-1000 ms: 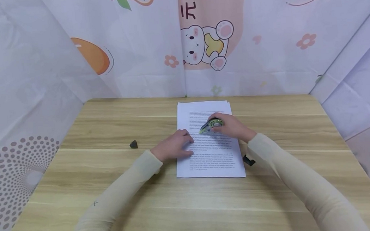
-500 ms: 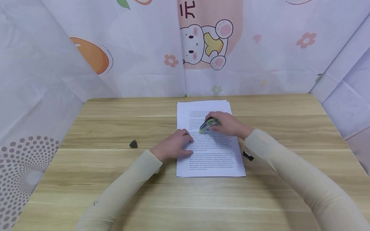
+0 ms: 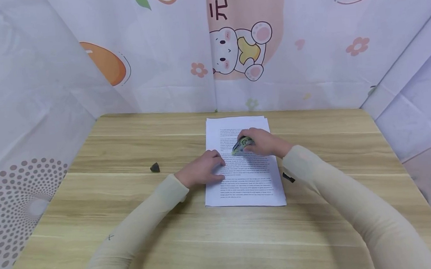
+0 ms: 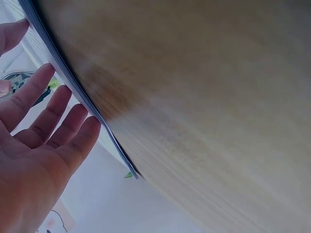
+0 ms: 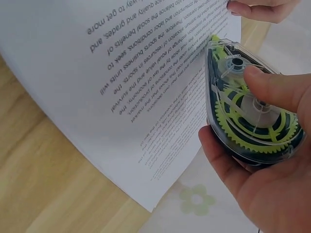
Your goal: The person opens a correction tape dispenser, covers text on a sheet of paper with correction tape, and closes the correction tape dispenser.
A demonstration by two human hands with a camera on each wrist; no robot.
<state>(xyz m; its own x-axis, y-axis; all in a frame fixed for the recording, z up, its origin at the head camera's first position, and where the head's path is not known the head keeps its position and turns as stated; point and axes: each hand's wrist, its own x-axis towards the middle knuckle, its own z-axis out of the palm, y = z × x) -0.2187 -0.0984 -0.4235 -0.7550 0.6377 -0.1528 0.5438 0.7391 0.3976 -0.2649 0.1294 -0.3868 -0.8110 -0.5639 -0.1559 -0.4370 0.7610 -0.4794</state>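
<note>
A correction tape dispenser (image 5: 257,116) with a clear case and yellow-green gears is gripped in my right hand (image 3: 262,142), thumb on one face and fingers round the other. Its tip points left and meets the printed page, around the middle lines of text. Under it lies a stack of printed paper (image 3: 246,190) on the wooden table. My left hand (image 3: 202,169) rests on the stack's left edge with fingers spread; in the left wrist view its fingertips (image 4: 92,124) touch the sheets' edge. It grips nothing.
A small black piece (image 3: 155,167) lies on the table (image 3: 127,144) to the left of the left hand. Another black piece (image 3: 288,177) sits just right of the paper, partly beneath the right sleeve. A printed curtain (image 3: 152,64) hangs behind the table's far edge.
My right hand has shifted slightly left and away from me, tilting the correction tape dispenser a little, while its tip stays almost in place. My left hand and the paper have not moved.
</note>
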